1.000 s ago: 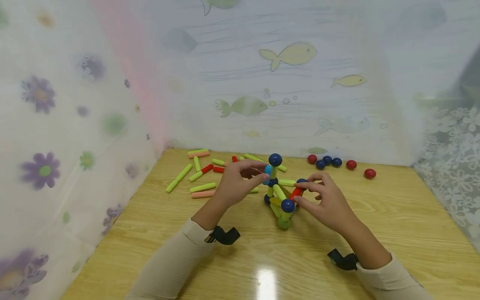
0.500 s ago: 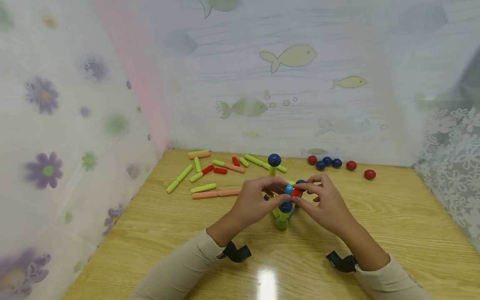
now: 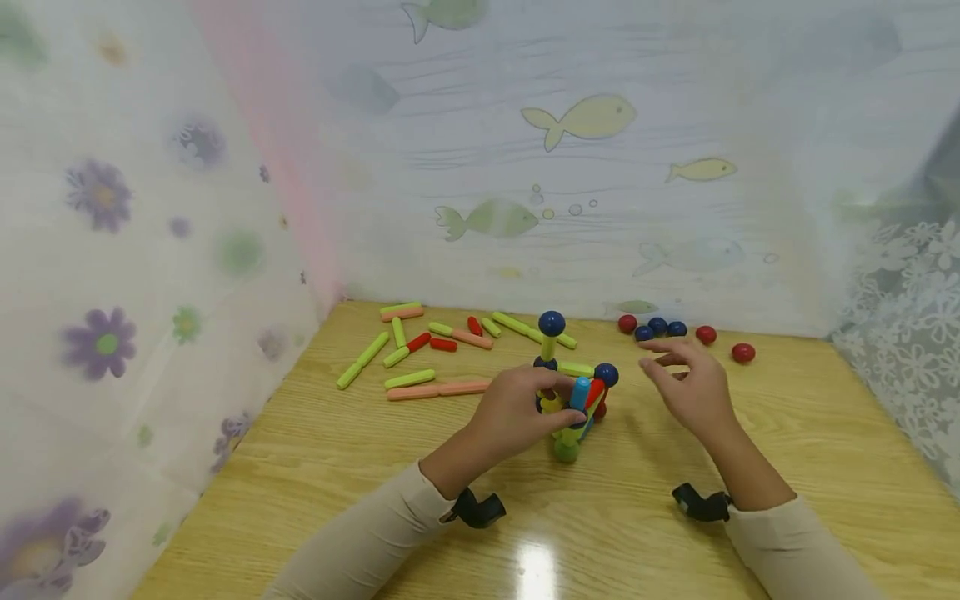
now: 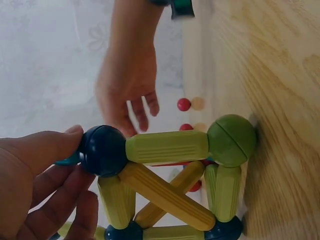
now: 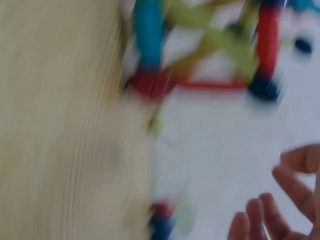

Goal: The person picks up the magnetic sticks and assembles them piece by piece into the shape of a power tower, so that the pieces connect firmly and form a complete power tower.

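A frame of magnetic sticks and balls stands on the table, with a green ball (image 3: 567, 451) at its front foot. My left hand (image 3: 519, 419) pinches the dark blue ball (image 4: 103, 151) at the front upper corner, thumb on one side and fingers on the other. From that ball a short light blue stick (image 3: 581, 392) rises upright. A red stick (image 3: 594, 392) slants toward another blue ball (image 3: 606, 375) at the right corner. Farther back, a taller post carries a blue ball (image 3: 552, 323). To the right, my right hand (image 3: 693, 387) is apart from the frame, holding nothing, fingers loosely bent.
Loose yellow-green, orange and red sticks (image 3: 438, 390) lie at the left and back of the table (image 3: 360, 517). Red and blue balls (image 3: 706, 335) lie at the back right. Printed cloth walls border the table's left and back.
My left hand has brought the light blue stick from the rear post over to the front corner ball, where it now stands. My right hand has left the red stick and moved right.
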`<state>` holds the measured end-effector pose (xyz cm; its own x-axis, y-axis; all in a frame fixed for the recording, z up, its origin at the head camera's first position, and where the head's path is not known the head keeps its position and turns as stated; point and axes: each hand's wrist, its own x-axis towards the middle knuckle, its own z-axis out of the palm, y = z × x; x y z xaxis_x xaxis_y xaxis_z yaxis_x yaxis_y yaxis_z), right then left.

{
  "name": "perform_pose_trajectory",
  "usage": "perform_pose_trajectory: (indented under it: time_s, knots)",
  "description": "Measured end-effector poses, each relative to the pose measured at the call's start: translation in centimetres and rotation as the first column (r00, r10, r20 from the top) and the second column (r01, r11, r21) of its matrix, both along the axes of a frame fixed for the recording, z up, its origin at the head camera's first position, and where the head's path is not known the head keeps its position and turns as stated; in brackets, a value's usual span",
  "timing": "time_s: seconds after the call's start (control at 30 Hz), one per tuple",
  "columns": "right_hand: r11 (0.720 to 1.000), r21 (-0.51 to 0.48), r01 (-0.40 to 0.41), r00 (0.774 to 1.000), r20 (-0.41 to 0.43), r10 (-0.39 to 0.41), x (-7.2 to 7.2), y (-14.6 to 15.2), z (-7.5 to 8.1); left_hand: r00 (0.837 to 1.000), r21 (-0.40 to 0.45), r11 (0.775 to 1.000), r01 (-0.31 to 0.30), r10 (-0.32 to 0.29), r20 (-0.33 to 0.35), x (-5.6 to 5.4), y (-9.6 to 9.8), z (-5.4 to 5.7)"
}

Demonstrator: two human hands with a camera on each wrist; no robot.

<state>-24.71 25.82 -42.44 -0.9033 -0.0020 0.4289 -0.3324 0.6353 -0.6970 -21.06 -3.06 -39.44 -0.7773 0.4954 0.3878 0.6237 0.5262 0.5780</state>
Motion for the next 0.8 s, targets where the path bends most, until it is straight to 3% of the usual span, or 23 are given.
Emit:
perform_pose_trajectory:
  time_s: [0.07, 0.13, 0.23, 0.3, 0.4, 0.63, 0.73, 0.8]
  knots:
    - [0.993, -0.011, 0.118, 0.991, 0.067, -0.117, -1.6, 2.3, -0.5, 1.000, 0.004, 1.000, 0.000, 0.000, 0.017, 0.1, 0.1, -0.1]
    - [0.972, -0.005, 0.235, 0.962, 0.142, -0.232, -3.3, 4.7, -1.2, 1.000, 0.015, 1.000, 0.003, -0.004, 0.028, 0.2, 0.2, -0.1]
    - [0.927, 0.006, 0.375, 0.890, 0.279, -0.362, -5.4, 8.3, -2.4, 1.000, 0.021, 1.000, 0.003, -0.003, 0.031, 0.2, 0.3, 0.0]
    - [0.902, 0.014, 0.431, 0.843, 0.351, -0.408, -6.2, 10.0, -2.9, 1.000, 0.022, 1.000, 0.002, -0.003, 0.029, 0.3, 0.2, 0.1]
    - [0.892, 0.058, 0.448, 0.796, 0.428, -0.428, -6.6, 11.5, -3.2, 1.000, 0.019, 1.000, 0.004, -0.004, 0.019, 0.3, 0.2, 0.1]
    - [0.882, 0.194, 0.429, 0.728, 0.504, -0.465, -6.9, 12.5, -2.9, 1.000, -0.008, 1.000, -0.004, 0.004, -0.004, 0.2, 0.2, 0.0]
    - [0.881, 0.201, 0.427, 0.717, 0.519, -0.466, -6.9, 12.5, -2.9, 1.000, -0.014, 1.000, -0.009, 0.009, 0.009, 0.1, 0.2, -0.1]
    - [0.884, 0.196, 0.424, 0.726, 0.509, -0.462, -6.8, 12.2, -2.7, 1.000, -0.013, 1.000, -0.012, 0.012, 0.014, 0.1, 0.1, 0.0]
